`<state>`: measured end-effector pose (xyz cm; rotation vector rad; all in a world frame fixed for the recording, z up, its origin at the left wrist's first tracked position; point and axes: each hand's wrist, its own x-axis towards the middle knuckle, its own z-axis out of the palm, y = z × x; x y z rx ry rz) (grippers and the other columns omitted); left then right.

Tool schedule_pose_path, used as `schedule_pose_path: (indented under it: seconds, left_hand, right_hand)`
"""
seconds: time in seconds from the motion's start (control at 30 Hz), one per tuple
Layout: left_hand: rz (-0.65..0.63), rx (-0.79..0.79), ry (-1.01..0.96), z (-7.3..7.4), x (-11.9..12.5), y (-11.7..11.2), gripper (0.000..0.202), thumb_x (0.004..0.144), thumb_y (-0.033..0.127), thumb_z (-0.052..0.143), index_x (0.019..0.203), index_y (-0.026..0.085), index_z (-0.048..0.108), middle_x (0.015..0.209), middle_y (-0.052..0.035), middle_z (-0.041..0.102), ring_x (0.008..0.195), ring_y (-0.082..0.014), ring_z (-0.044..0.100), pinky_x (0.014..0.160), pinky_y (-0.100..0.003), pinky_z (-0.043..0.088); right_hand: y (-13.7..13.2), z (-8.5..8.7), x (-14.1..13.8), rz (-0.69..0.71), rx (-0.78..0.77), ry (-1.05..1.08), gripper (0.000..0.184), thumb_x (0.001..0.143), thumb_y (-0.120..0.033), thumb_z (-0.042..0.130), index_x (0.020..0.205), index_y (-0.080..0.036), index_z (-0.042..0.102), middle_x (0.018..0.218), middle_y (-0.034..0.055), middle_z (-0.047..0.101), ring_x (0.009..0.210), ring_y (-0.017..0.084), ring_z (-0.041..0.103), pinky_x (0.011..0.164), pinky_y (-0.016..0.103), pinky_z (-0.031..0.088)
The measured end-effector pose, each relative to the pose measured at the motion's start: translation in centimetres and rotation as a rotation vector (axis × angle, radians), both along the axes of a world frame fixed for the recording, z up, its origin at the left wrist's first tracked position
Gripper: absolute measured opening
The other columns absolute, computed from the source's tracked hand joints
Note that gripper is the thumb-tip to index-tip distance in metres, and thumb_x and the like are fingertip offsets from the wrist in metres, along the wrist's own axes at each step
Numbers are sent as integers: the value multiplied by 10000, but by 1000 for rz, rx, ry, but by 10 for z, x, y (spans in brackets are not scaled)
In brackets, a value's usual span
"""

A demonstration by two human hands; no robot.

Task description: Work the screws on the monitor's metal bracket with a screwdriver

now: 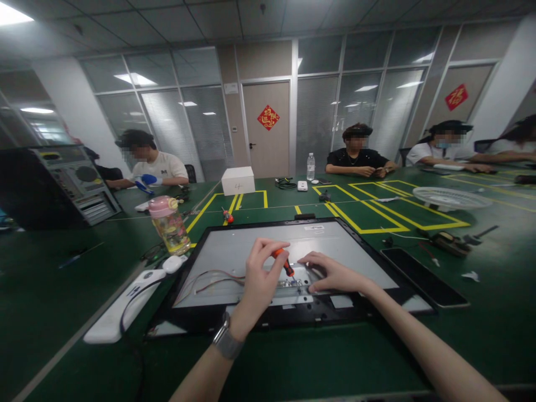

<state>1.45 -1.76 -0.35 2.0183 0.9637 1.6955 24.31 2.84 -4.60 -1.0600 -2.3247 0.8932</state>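
Observation:
An opened monitor panel (234, 251) lies flat before me, silver metal inside a black frame. My left hand (263, 273) is closed around the red and black handle of a screwdriver (286, 262), which is tilted with its tip down at a small metal bracket or board (295, 283) near the panel's front edge. Just right of the tip, my right hand (330, 272) rests with curved fingers apart at the bracket; whether it pinches a small part is hidden. Thin cables (213, 277) run left from the bracket across the metal.
Left of the panel are a white power strip (121, 307), a pink-lidded bottle (170, 226) and a computer case (58, 187). A black slab (422, 276) and a brown tool (450, 243) lie to the right. A white box (238, 181) stands behind; several people sit across the table.

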Motion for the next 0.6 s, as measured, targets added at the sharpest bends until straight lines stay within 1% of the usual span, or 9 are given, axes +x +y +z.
schedule_pose_path:
  seconds: [0.1,0.17,0.27,0.3,0.33,0.43,0.5,0.6]
  left_hand:
    - [-25,-17,5,0,0,0,270,952,234,442,1116,227,657,985,-48,566,916,-168,575,823,-299,461]
    - [-36,-23,4,0,0,0,284,953,221,435,1154,228,636,1014,-53,569,934,-170,571,831,-301,457]
    - [23,-15,-5,-1,0,0,192,907,258,546,1037,224,683,877,-21,537,802,-151,561,776,-289,457]
    - [38,-12,-8,-1,0,0,182,905,268,548,1006,223,692,853,-15,522,781,-149,554,767,-289,457]
    - [38,-12,-8,-1,0,0,197,916,271,525,1004,222,695,857,-18,521,789,-152,553,771,-294,456]
    - [-10,-20,0,0,0,-1,292,956,236,411,1110,221,659,949,-44,556,886,-173,557,809,-313,455]
    - [-4,-17,5,0,0,-1,273,946,236,441,1121,220,651,936,-39,558,872,-171,559,806,-312,455]
    - [49,2,6,-1,0,-1,201,916,260,525,1032,220,684,869,-18,517,801,-153,551,782,-296,453]
  right_hand:
    - [-1,1,0,-18,-13,-4,698,671,-487,758,1291,-250,545,1252,90,502,1179,299,466,1033,443,362]
    - [-1,1,0,-24,-24,-5,699,671,-486,757,1294,-252,541,1258,89,498,1178,301,469,1030,445,365]
    - [-1,1,0,-11,-15,-12,683,676,-488,752,1289,-268,543,1260,78,498,1188,306,463,1027,449,367]
    - [0,0,0,-9,-11,-12,682,677,-489,752,1289,-272,543,1263,77,497,1193,308,459,1029,450,365]
    - [0,0,0,-9,-9,-13,684,678,-489,751,1291,-272,540,1267,78,495,1198,308,456,1030,450,363]
    - [0,-1,1,-15,-13,-10,692,676,-489,754,1294,-267,537,1274,82,491,1200,306,455,1032,448,363]
    - [0,-1,1,-13,-13,-9,688,674,-489,756,1288,-263,542,1265,81,496,1193,300,461,1029,440,367]
    - [0,0,0,-10,-8,-5,689,674,-485,758,1285,-249,547,1257,84,502,1189,294,463,1033,430,364]
